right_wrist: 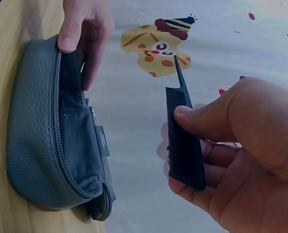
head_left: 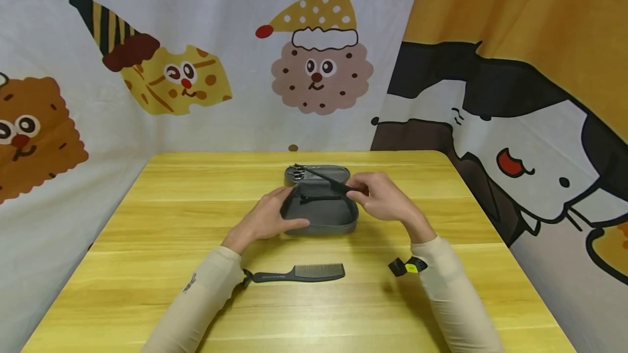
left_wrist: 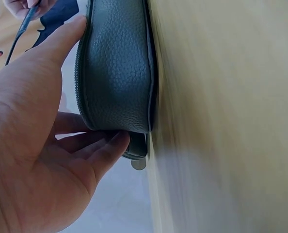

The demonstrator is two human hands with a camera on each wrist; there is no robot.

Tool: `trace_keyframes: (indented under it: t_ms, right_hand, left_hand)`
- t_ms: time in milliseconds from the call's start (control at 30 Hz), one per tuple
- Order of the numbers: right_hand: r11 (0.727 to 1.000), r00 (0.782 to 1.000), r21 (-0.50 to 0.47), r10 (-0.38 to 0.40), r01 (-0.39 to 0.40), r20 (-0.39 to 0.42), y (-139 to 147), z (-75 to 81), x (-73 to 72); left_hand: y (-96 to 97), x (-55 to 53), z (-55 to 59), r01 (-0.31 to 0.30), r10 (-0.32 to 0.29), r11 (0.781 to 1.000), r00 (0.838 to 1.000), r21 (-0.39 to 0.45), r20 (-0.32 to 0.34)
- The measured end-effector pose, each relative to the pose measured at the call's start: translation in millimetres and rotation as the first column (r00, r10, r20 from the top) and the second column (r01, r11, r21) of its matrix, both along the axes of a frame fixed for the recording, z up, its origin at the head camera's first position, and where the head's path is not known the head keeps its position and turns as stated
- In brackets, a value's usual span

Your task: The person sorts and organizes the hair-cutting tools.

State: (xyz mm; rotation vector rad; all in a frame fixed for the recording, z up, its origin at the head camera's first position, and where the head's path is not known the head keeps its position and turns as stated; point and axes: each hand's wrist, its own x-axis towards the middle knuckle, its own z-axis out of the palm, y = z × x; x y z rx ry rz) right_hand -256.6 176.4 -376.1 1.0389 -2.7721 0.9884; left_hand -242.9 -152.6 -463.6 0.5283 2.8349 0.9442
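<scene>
A grey zip case [head_left: 319,230] lies unzipped on the table with its lid folded back. My left hand [head_left: 265,214] holds its left side, thumb on the front rim; in the left wrist view the fingers curl against the end of the pebbled case [left_wrist: 117,63]. Above the case's right edge, my right hand [head_left: 380,195] pinches a black rat-tail comb [right_wrist: 186,155] by its toothed part. The thin tail points left over the lid. Silver-handled scissors [head_left: 298,174] show at the lid's left, partly behind the tail. A slim dark item [head_left: 319,198] lies across the back of the case.
A black handled comb [head_left: 319,273] lies on the wooden table [head_left: 196,178] in front of the case, teeth facing away from me. Its handle end is close to the left wrist. A printed cartoon curtain [head_left: 196,129] hangs behind and beside the table.
</scene>
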Motion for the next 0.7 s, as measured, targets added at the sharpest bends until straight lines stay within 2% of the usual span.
trace_keyframes:
  t_ms: [367, 533, 700]
  right_hand:
    - [1.000, 1.000, 0.028, 0.002, -0.003, 0.020, 0, 0.4, -2.8]
    - [1.000, 0.999, 0.027, -0.011, 0.010, 0.034, 1, -0.9, -2.9]
    - [1.000, 0.999, 0.026, -0.015, 0.014, 0.037, 2, -3.3, -4.5]
  left_hand:
    - [-2.0, -0.8, 3.5, -0.002, 0.002, 1.000, 1.000, 0.008, -0.008]
    - [-8.3, -2.0, 7.2, -0.021, 0.022, 0.999, 0.998, 0.030, -0.060]
    - [-13.0, -2.2, 13.2, -0.055, 0.064, 0.997, 0.985, 0.061, -0.162]
